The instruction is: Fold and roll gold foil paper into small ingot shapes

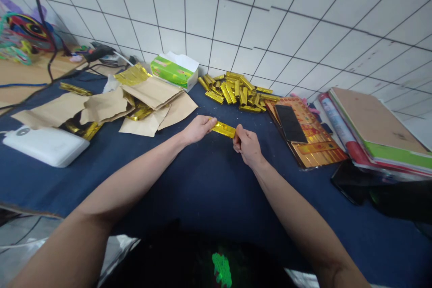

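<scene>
**Two bare hands over a dark blue cloth-covered table (209, 193).** The left hand (197, 129) and right hand (247, 145) hold a gold foil strip (222, 129) between them, above the middle of the table and not resting on it. The left fingers (203, 121) lie together, pinching the strip's left end; the right fingers (239, 137) curl together, clamped on its right end.

Just beyond the hands, toward the far edge, lies a heap of folded gold foil pieces (236, 92) — a few lying crosswise. To its left are crumpled brown paper sheets (151, 99), with a green tissue box (173, 72) behind them against the white tiled wall (270, 18). Near the right edge, a gold printed paper pack (305, 135) carries a black smartphone (286, 123), just beside a stack of folders (378, 130). A white plastic case (43, 146) sits at the left edge.
</scene>
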